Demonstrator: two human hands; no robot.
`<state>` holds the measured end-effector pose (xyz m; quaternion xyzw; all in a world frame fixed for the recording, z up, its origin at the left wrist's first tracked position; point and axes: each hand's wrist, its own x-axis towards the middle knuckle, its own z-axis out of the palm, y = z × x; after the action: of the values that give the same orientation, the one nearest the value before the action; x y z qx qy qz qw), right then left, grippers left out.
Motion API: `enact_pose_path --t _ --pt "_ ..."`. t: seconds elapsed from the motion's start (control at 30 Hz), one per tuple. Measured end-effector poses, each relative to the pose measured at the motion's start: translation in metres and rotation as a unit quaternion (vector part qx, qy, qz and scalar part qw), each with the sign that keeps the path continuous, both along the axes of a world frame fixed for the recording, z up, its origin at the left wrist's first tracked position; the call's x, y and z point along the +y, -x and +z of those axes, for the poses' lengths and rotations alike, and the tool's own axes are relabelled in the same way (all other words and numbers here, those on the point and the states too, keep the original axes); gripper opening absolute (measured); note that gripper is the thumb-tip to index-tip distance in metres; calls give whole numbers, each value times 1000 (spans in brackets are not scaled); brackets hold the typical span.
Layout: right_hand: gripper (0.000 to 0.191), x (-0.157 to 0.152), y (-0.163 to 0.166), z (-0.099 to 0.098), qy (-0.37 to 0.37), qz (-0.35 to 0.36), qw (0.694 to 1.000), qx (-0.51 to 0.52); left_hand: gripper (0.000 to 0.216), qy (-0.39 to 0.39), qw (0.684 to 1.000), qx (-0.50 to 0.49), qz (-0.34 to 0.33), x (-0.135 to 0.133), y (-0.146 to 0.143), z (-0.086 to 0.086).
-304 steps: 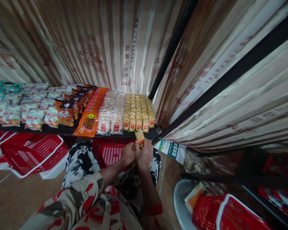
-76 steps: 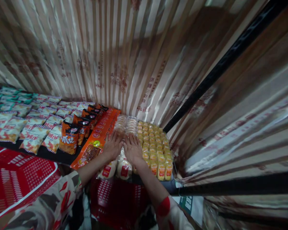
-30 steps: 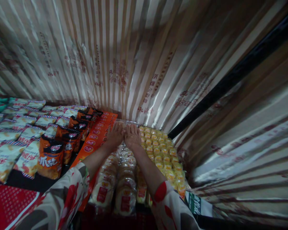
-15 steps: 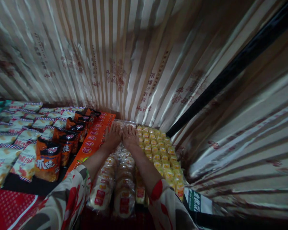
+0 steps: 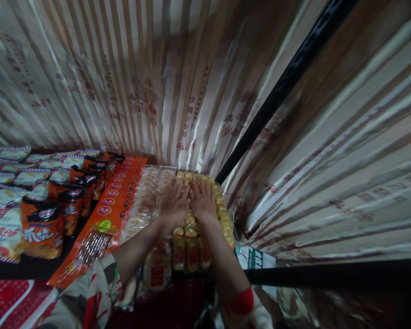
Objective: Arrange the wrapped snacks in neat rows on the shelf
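My left hand (image 5: 175, 202) lies flat, fingers stretched forward, over the border between the clear-wrapped round pastries (image 5: 157, 269) and the yellow-wrapped small cakes (image 5: 191, 231). Beside it, my right hand (image 5: 203, 199) rests palm down on the yellow-wrapped cakes with its fingers apart. Neither hand grips anything. The pastries run in long rows away from me, and the cakes stand in rows to their right. My hands and forearms hide part of both.
To the left lies a long orange printed sheet (image 5: 106, 203) of packaged snacks. Past it stand orange-and-black snack bags (image 5: 42, 228) and white snack bags (image 5: 7, 230). A pleated curtain (image 5: 150, 82) hangs behind. A black pole (image 5: 270, 105) slants up at the right.
Both hands have moved right, from the clear-wrapped pastries onto the yellow-wrapped cakes. The view has turned right, so the goods and curtain appear farther left.
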<state>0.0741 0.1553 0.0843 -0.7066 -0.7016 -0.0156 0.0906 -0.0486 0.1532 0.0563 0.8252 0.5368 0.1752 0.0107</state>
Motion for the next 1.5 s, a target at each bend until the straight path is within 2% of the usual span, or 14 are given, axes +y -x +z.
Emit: enact_pose_path --t 0.1,0.2,0.37,0.53,0.77,0.9,1.0,1.1,1.23,1.37,1.5 --pt "50 -10 -17 -12 25 0 1000 -3 50 40 999 18 -17 -8 -19 -12" --pt "51 -12 -19 -23 24 10 1000 12 50 58 998 37 -13 -13 -24 -18" --pt "51 -14 -17 -24 19 19 999 43 49 52 996 69 2 -19 -21 -10" --pt "50 -20 -28 -19 -40 14 997 64 49 55 994 87 24 -20 -31 2" --pt "48 -25 -27 -26 -14 32 996 80 49 43 990 130 -17 -22 -37 -8" --pt "47 -36 -30 -12 -88 28 989 113 49 30 991 129 -5 -29 -37 -1" --pt "46 -54 -44 -6 -159 -18 978 131 49 -6 994 109 -11 -37 -46 8" --pt "46 -75 -60 -17 -180 -55 972 141 51 3 993 108 -37 -45 -57 10" --pt "47 -92 -70 -41 -177 -58 968 167 52 48 992 115 -35 -47 -61 2" --pt "50 -93 -61 -54 -178 -52 961 207 53 36 992 115 -38 -47 -58 -5" --pt "53 -91 -52 -57 -170 -48 958 225 52 19 993 111 -41 -48 -56 -5"
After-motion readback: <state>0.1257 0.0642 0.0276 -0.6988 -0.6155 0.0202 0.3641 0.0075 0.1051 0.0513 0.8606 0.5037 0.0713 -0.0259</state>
